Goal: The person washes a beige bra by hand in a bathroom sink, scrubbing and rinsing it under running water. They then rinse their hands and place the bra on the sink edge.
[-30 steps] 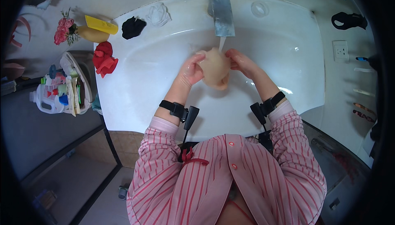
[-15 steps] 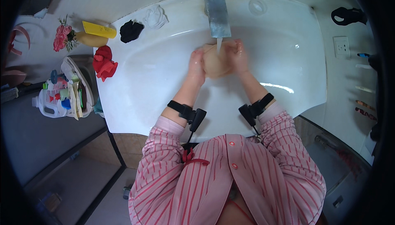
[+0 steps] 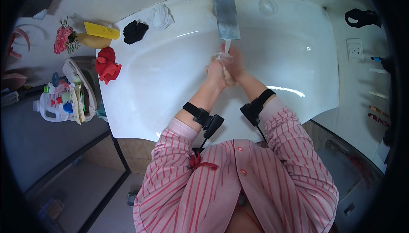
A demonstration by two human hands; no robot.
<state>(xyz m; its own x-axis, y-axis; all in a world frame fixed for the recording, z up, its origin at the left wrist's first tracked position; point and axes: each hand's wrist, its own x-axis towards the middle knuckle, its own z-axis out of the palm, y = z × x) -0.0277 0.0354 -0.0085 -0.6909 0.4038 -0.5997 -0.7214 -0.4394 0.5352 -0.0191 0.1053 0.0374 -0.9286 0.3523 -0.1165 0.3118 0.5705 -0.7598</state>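
Note:
Under the running stream of a flat metal faucet (image 3: 226, 18), my left hand (image 3: 216, 73) is closed around a bunched beige cloth (image 3: 229, 79). A bit of the cloth hangs out below my fingers, and most of it is hidden in the grip. My right hand (image 3: 235, 62) is right beside it, against the bundle and smeared by motion, so its fingers are unclear. Water splashes white over the tops of both hands. What kind of garment or rag the cloth is, I cannot tell.
Around the white sink (image 3: 162, 84), a crumpled red cloth (image 3: 108, 65), a black cloth (image 3: 136, 31) and a white cloth (image 3: 161, 17) lie on the left rim. A yellow tube (image 3: 102, 30) sits beside them. A basket of bottles (image 3: 70, 94) stands left. A clear round dish (image 3: 268, 7) rests at the back.
My hands have come together from either side of the spread cloth. The cloth is now squeezed into a small bundle. My left hand has moved right, and my right hand slightly left.

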